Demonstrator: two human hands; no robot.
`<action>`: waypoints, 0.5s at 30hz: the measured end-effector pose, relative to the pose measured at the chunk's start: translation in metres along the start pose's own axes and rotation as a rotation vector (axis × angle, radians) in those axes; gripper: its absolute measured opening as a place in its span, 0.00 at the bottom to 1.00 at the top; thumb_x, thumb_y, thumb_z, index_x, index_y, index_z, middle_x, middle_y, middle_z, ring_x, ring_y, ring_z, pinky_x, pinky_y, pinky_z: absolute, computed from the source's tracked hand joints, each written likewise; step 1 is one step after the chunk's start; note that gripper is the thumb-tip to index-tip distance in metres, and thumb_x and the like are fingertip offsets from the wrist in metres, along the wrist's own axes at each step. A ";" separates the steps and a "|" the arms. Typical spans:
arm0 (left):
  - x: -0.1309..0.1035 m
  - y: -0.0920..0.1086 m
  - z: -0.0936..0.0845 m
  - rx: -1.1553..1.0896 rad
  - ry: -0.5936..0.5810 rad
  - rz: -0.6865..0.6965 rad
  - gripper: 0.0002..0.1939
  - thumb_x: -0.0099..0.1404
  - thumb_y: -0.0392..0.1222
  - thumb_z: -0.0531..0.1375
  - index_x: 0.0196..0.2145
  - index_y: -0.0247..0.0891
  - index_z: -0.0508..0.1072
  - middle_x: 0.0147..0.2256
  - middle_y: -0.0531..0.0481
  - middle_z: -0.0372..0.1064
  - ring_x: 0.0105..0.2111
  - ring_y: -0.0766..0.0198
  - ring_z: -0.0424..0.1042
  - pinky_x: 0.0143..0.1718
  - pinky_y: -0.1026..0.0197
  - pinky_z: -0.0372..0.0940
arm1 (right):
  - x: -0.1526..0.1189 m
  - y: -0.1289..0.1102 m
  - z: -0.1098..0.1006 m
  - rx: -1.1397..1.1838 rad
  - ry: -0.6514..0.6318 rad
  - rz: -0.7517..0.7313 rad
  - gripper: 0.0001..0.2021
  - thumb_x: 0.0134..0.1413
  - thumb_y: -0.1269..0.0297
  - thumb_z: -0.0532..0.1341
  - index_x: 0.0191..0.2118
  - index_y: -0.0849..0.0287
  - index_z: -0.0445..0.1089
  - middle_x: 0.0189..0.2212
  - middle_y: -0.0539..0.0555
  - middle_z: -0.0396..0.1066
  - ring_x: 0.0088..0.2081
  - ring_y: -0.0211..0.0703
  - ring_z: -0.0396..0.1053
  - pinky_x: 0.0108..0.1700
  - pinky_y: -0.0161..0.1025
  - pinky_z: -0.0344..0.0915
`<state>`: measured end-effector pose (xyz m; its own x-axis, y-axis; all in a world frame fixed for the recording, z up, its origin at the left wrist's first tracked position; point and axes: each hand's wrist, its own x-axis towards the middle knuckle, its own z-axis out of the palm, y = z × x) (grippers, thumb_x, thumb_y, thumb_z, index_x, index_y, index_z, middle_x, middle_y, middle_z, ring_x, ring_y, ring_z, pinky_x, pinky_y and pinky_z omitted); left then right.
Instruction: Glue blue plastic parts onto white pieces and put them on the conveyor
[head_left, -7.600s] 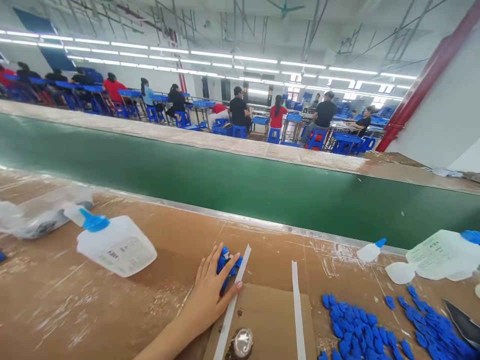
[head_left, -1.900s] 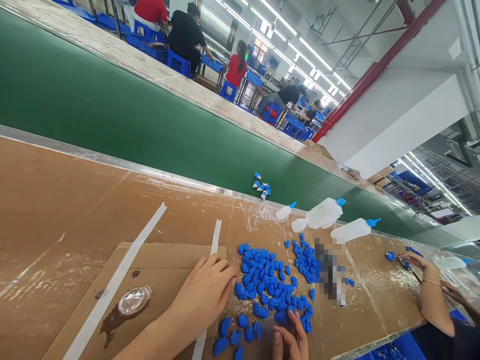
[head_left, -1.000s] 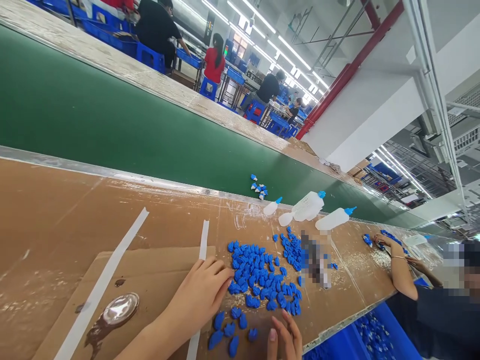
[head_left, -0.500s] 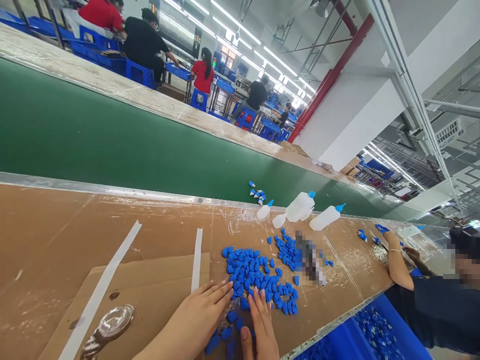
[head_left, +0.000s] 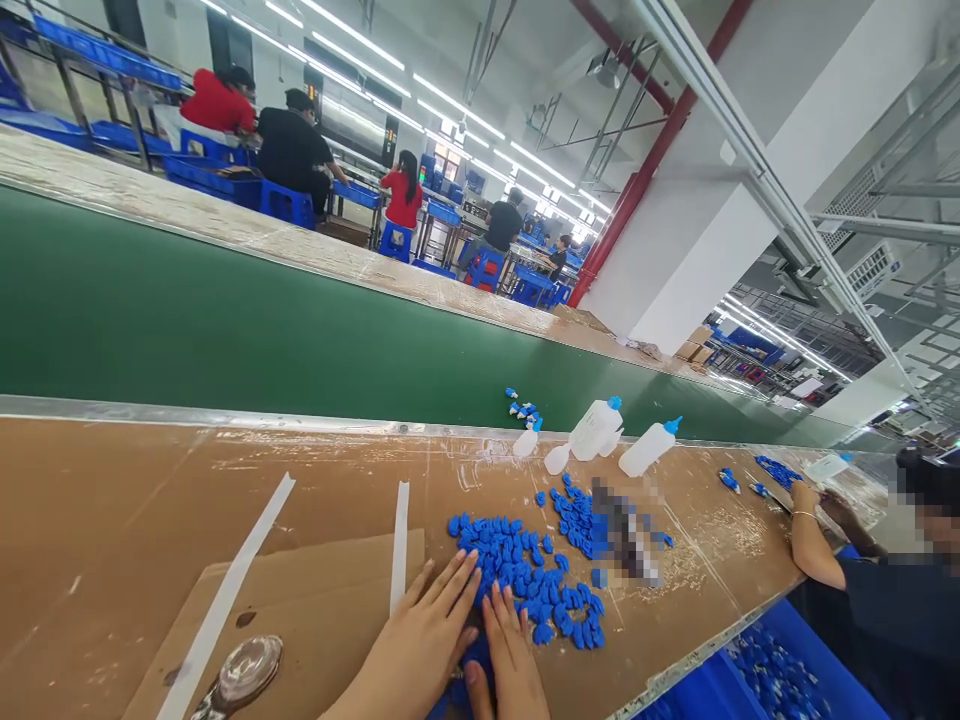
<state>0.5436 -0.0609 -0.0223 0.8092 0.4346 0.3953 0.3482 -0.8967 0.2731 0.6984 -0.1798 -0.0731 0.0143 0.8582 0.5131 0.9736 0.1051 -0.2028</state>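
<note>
Where palms faced down: left hand (head_left: 429, 632) and right hand (head_left: 514, 660) lay unclenched, clasping nothing visible.
Blue pieces (head_left: 504, 546): looked small and curved, clustered between the hands and just beyond their fingertips.

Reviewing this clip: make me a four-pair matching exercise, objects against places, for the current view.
1. Spread of small solid-blue pieces
2. Flat brown cardboard sheet
3. Small blue-and-white cluster
4. Blue bin holding small pieces

A. On the long green surface
B. Past the near edge of the brown tabletop
C. At the fingertips of the left hand and right hand
D. Crossed by two white strips

Pairs: 1-C; 2-D; 3-A; 4-B
</note>
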 end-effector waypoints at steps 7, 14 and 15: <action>-0.003 -0.002 -0.015 0.009 -0.060 0.071 0.24 0.64 0.31 0.53 0.57 0.38 0.70 0.56 0.44 0.70 0.55 0.55 0.71 0.55 0.54 0.68 | 0.006 -0.002 -0.004 0.114 0.155 0.130 0.17 0.68 0.59 0.52 0.54 0.50 0.73 0.53 0.54 0.74 0.55 0.47 0.71 0.60 0.49 0.65; 0.033 -0.009 -0.029 -0.008 -0.093 -0.233 0.27 0.59 0.21 0.49 0.50 0.38 0.76 0.53 0.39 0.74 0.55 0.49 0.71 0.54 0.44 0.68 | 0.043 -0.008 -0.018 0.067 -0.008 0.035 0.21 0.65 0.63 0.56 0.62 0.56 0.66 0.60 0.57 0.66 0.59 0.50 0.66 0.57 0.47 0.68; 0.037 -0.010 -0.029 -0.001 -0.071 -0.259 0.25 0.61 0.22 0.49 0.48 0.38 0.77 0.51 0.39 0.75 0.53 0.49 0.72 0.53 0.44 0.69 | 0.044 -0.007 -0.015 0.052 -0.034 0.018 0.22 0.64 0.62 0.57 0.62 0.56 0.65 0.60 0.57 0.65 0.59 0.52 0.67 0.56 0.48 0.70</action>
<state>0.5560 -0.0335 0.0144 0.7247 0.6423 0.2495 0.5472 -0.7565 0.3580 0.6960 -0.1499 -0.0370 0.0233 0.8768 0.4804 0.9601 0.1143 -0.2554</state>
